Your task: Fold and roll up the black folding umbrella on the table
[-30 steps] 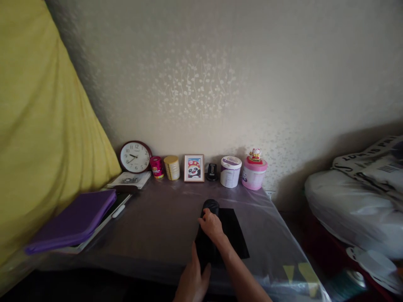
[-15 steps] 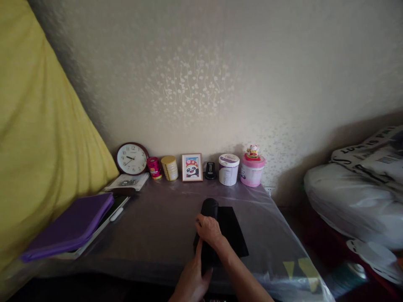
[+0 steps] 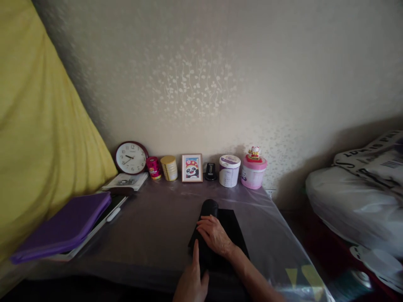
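A black roll [image 3: 210,205] lies lengthwise on the table, with a flat black sheet [image 3: 234,224] spread out to its right. Across the top of the roll rests my right hand [image 3: 215,235], fingers stretched out and lying flat on it. My left hand [image 3: 191,281] is at the near end, its index finger extended along the roll's left side and its thumb apart. The left hand's other fingers are hidden. Dark surfaces blend together, so I cannot tell what is inside the roll.
A plastic-covered table [image 3: 151,235] runs to the wall. Along its back stand a clock [image 3: 131,157], a pink can [image 3: 153,168], a yellow-lidded can [image 3: 169,168], a picture frame [image 3: 192,167] and tubs [image 3: 229,172]. A purple folder [image 3: 63,226] lies left.
My right hand has shifted slightly right and lower on the roll, and its curled fingers have flattened out. My left hand has dropped a little toward me, its fingertip now apart from the right hand.
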The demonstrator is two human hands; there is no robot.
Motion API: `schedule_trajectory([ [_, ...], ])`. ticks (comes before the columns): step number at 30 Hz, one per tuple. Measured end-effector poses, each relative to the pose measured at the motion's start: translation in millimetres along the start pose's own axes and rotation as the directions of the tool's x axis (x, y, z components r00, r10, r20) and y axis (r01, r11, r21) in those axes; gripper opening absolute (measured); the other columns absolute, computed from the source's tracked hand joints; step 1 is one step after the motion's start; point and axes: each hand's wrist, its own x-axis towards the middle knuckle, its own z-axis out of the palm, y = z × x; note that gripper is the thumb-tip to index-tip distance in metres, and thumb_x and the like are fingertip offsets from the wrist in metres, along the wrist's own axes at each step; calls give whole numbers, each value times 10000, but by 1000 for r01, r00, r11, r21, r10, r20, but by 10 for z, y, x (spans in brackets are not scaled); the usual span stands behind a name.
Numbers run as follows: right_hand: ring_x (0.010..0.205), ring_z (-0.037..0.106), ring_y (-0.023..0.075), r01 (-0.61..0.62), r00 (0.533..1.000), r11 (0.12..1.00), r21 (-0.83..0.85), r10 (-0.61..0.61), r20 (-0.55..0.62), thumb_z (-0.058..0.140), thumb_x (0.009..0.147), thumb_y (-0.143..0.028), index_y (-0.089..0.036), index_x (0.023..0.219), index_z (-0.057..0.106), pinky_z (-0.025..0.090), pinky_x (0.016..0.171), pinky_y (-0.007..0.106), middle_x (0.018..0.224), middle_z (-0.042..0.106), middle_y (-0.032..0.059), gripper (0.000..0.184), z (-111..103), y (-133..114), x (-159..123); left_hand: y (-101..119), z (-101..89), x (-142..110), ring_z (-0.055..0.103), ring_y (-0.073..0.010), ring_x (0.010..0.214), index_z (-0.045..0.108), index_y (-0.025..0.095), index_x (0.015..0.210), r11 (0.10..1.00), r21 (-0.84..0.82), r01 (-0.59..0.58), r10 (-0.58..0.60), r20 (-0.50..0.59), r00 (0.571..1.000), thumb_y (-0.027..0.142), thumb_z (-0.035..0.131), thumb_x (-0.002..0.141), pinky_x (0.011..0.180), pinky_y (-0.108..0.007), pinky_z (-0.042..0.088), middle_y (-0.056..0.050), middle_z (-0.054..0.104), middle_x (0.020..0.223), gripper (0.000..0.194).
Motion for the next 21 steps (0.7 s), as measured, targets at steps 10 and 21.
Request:
schedule_trajectory([
  [10,1076,504,161,-308,951,937,-166,304,-54,435,857,-247,-231,972,630,332,935,299,1085,625,25,227,24,648,595,40,-49,-27,544,-153,1053,-66,110,1385,997,-61,44,-43,17,999,183,405,805,889,-216,355,-128,553,1187,750],
  [21,877,604,192,-662,740,740,-118,621,-258,344,853,-311,-143,965,608,421,763,269,944,657,96,332,-551,919,-198,86,-86,-92,600,-155,934,-54,121,1386,997,-68,48,-48,-4,999,264,387,837,833,-224,394,-129,598,1109,719],
])
